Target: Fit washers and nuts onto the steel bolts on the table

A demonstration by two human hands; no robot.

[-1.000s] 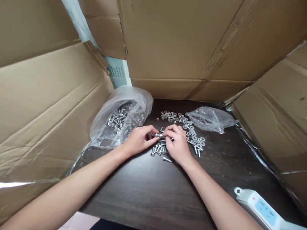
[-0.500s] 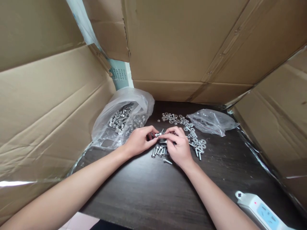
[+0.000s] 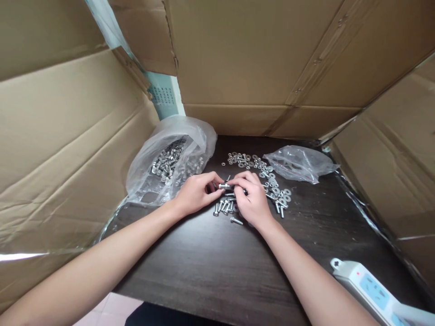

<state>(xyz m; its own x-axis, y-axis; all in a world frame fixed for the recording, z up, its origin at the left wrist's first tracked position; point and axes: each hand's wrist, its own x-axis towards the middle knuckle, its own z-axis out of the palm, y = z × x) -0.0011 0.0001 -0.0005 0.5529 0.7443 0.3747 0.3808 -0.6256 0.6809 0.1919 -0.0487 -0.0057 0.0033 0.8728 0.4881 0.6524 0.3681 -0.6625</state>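
Between my two hands a silver bolt (image 3: 224, 186) lies sideways above the dark table. My left hand (image 3: 196, 193) pinches its left end between thumb and fingers. At the other end the fingertips of my right hand (image 3: 252, 197) are closed on the bolt; a nut or washer there is too small to make out. Just below the hands several bolts (image 3: 222, 207) lie in a cluster, with a single bolt (image 3: 237, 221) nearer me. Loose washers and nuts (image 3: 273, 183) spread behind and to the right of my right hand, partly hidden by it.
A clear plastic bag (image 3: 161, 181) full of bolts lies open at the left. Another crumpled plastic bag (image 3: 302, 163) rests at the back right. Cardboard walls (image 3: 261, 59) enclose the table (image 3: 190, 271). A white power strip (image 3: 367, 287) sits at the front right.
The bolt between my hands now lies more level, with more of it showing between the fingertips. The whole view has shifted slightly; both hands stay in the same place over the table.
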